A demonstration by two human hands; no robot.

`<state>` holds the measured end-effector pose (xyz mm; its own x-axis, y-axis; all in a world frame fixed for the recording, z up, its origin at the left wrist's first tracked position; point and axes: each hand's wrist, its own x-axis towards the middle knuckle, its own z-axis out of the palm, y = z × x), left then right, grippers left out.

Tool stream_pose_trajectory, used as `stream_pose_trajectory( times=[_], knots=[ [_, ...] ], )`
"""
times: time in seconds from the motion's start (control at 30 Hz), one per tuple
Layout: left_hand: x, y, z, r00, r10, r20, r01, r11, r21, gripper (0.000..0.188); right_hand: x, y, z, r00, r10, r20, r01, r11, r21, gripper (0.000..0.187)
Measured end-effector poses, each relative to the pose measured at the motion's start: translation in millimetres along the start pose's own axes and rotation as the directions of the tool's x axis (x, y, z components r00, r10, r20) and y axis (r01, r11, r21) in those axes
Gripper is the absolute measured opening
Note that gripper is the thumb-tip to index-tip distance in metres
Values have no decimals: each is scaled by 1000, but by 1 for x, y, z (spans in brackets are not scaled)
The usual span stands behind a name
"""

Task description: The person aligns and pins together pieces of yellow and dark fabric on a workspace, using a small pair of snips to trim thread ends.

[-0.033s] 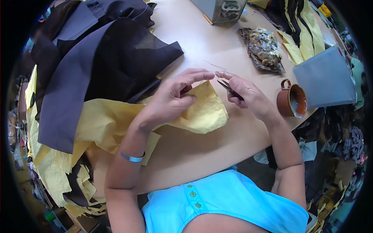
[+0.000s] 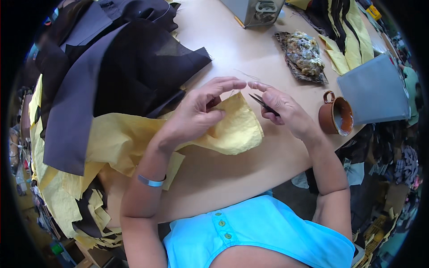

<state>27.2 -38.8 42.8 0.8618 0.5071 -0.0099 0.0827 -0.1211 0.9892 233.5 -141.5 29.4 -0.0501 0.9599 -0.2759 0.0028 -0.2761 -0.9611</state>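
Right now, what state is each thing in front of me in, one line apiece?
Left hand: curled over the yellow cloth, grip partly hidden
Right hand: closed on the dark snips
Yellow cloth: creased, unfolded at the end by the hands
Dark snips: tips slightly apart
Dark cloth: loosely heaped
Brown mug: open-topped, contents unclear
Wristband: being worn
Grey flat case: open or shut, can't tell

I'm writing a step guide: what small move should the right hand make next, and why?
Probably ease the dark snips toward the upper corner of the yellow cloth: the right hand holds them pointing that way, fine threads show near the corner, and the left hand appears to hold the cloth.
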Motion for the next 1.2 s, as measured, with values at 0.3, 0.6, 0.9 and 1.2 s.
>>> stream_pose_trajectory(
  times=[0.3, 0.6, 0.9, 1.2],
  knots=[
    [1, 4, 0, 996, 79, 31, -81, 993, 80, 61, 13, -11, 11, 989, -118, -89, 101, 978, -180, 58],
    [-3, 4, 3, 996, -21, -84, 42, 967, 251, 64, -43, 18, -7, 875, -353, -333, -134, 482, -866, 57],
    [0, -1, 21, 985, 155, -78, -117, 926, 360, 38, -43, 16, 3, 705, -696, -133, 239, 410, -880, 62],
    [-38, 3, -31, 961, 217, -173, 28, 545, 838, 14, -4, -17, 19, 610, -772, -177, 554, 576, -602, 47]
  ],
)
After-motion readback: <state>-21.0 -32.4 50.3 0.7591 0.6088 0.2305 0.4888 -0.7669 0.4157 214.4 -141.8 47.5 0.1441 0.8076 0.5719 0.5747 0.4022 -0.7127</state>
